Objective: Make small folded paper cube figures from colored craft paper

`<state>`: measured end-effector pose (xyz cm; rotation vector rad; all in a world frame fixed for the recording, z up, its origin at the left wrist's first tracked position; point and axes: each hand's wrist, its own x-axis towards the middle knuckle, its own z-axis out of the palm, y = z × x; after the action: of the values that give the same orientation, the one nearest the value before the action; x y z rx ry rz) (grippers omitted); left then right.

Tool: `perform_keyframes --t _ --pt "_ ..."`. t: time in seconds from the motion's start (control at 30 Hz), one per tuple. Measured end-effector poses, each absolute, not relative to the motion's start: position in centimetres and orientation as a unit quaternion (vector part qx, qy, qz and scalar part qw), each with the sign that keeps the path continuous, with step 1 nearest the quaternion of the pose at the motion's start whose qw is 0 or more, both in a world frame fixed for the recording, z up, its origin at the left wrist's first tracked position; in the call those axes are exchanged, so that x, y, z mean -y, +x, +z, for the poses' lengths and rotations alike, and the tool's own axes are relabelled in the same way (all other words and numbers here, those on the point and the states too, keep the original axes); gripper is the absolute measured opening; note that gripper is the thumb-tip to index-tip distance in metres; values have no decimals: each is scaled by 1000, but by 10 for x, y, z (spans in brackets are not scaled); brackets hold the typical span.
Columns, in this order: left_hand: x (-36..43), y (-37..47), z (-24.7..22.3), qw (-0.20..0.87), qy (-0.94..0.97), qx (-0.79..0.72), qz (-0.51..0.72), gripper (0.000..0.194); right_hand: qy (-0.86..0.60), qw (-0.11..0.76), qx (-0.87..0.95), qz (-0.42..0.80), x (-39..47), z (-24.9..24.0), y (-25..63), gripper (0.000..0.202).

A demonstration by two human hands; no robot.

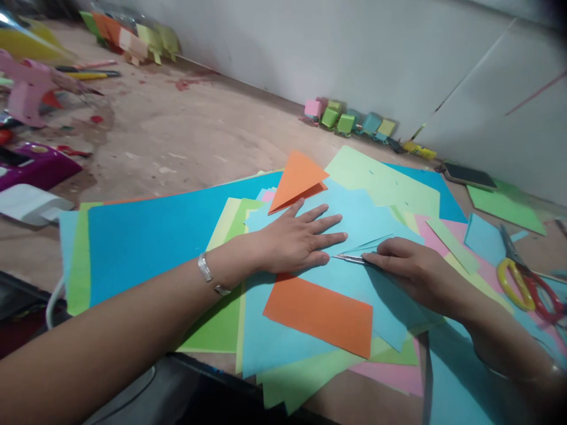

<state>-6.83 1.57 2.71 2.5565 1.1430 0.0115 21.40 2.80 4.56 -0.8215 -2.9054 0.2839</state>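
My left hand (295, 242) lies flat with spread fingers on a light blue sheet of paper (310, 307). My right hand (407, 265) is closed around a slim craft knife (349, 258), its pointed metal tip touching the sheet just right of my left fingers. Most of the knife's handle is hidden in the hand. Narrow cut edges show in the blue paper beside the blade. A folded orange paper triangle (296, 180) rests above my left hand, and an orange rectangle of paper (321, 316) lies below it.
Stacked coloured sheets (155, 236) spread beneath both hands. Scissors (525, 283) with yellow and red handles lie at right, a phone (468, 175) behind them. Small paper models (345, 121) stand along the wall. At left are a pink glue gun (31, 88) and a white charger (33, 203).
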Motion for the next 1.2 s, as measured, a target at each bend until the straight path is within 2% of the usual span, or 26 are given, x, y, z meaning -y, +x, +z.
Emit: perform_keyframes --t 0.4,0.73,0.83,0.93,1.03,1.1,1.2 --pt "-15 -70 26 170 902 -396 26 49 -226 84 970 4 -17 41 187 35" --pt "-14 -70 28 174 901 -397 -1 50 -218 61 973 41 7 39 151 36" --pt "-14 -70 29 177 900 -398 12 50 -222 101 968 57 0 51 160 38" --pt "-13 -69 34 158 890 -424 52 48 -269 159 949 51 -16 70 192 34" --pt "-9 -65 42 128 871 -463 98 50 -397 174 900 -43 -31 84 237 27" --pt "-5 -61 46 116 870 -470 97 58 -497 91 858 -97 -38 85 265 29" --pt "1 -57 48 103 877 -465 66 60 -586 -79 804 -70 -42 73 289 27"
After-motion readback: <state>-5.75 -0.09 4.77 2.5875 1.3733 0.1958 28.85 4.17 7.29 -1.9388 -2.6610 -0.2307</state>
